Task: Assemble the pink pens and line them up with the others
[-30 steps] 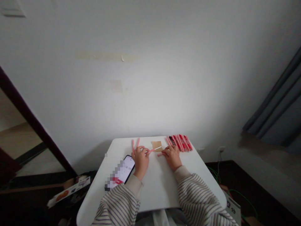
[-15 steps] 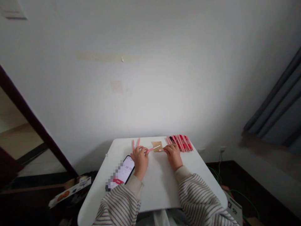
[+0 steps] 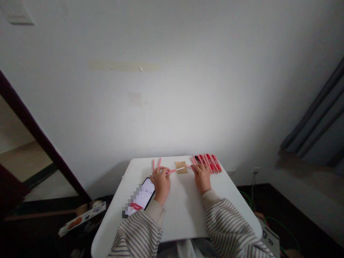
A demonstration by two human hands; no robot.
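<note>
Work seemingly midway, judged from the layout alone: one pen apparently in parts between the hands, not yet joined or laid down. Grip of the left hand narrow, closed on a pink tube pointing toward the middle of the surface, near the far edge, with a thin white rod running on from its end over a tan square. Grip of the right hand likewise pinched, holding a slim pink piece just beside the right side of the square, facing the rod but apart from it; too small to tell whether cap or barrel. Toward the far left corner, two pink sticks lying apart, one reaching down behind the left hand, perhaps loose parts left to handle. At the far right corner, a row of pens packed side by side and slanted; finished or untouched, cannot tell. Slender, straight, plastic-looking shapes throughout, pale pink with red stretches and a dark one in the row. Square flat, matte, paper- or card-like; surface white, smooth, round-cornered. Near the left edge, a phone set aslant, thin and glassy, dark-rimmed, screen lit. Soft striped sleeves, bunched in folds above plain beige cuffs.
</note>
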